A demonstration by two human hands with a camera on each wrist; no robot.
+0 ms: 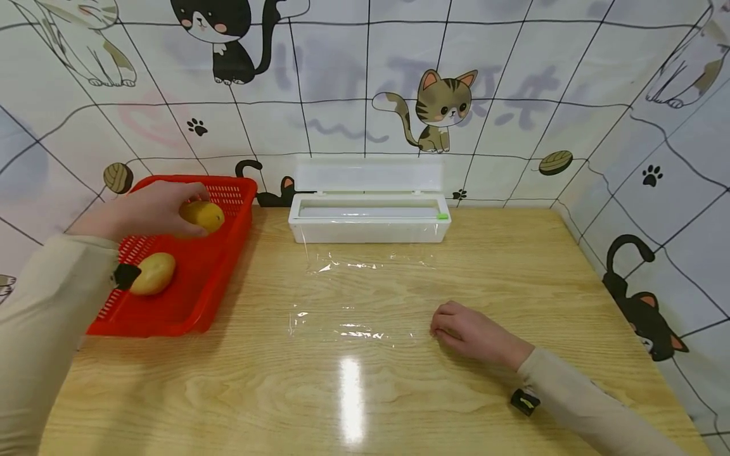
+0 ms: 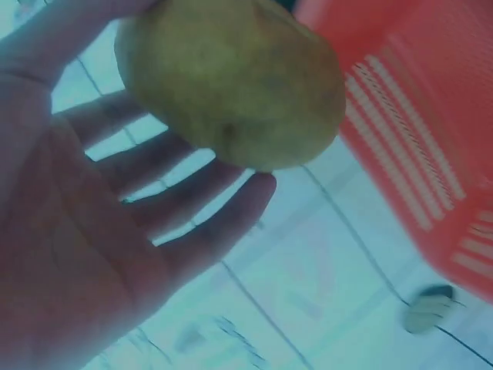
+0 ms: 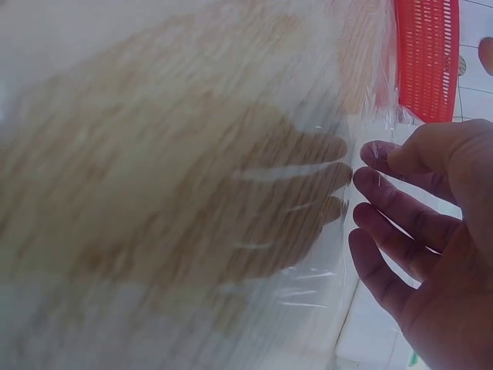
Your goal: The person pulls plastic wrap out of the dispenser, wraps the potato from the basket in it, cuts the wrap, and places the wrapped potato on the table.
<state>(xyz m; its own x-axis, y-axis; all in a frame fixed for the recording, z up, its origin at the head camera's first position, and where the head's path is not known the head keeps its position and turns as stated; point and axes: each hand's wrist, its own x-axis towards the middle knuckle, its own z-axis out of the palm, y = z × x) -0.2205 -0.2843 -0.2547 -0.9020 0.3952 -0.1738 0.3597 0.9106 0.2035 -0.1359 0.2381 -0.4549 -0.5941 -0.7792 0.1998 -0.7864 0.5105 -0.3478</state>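
Note:
My left hand (image 1: 156, 209) holds a potato (image 1: 203, 216) between thumb and fingers above the red basket (image 1: 196, 310). In the left wrist view that potato (image 2: 231, 85) looks yellow-brown and spotted. A second potato (image 1: 153, 273) lies in the basket, below my left wrist. A clear sheet of cling film (image 1: 359, 332) lies on the table, drawn from a white dispenser box (image 1: 369, 231) at the back. My right hand (image 1: 470, 332) rests on the table near the film's right front corner. Its fingers (image 3: 385, 254) are relaxed, tips touching the surface; the thumb lies close to the index finger.
The dispenser's lid (image 1: 369, 176) stands up against the wall, and a green slider (image 1: 441, 216) sits at its right end. A cat-patterned sheet (image 1: 336, 76) covers the walls behind and beside the wooden table (image 1: 256, 392).

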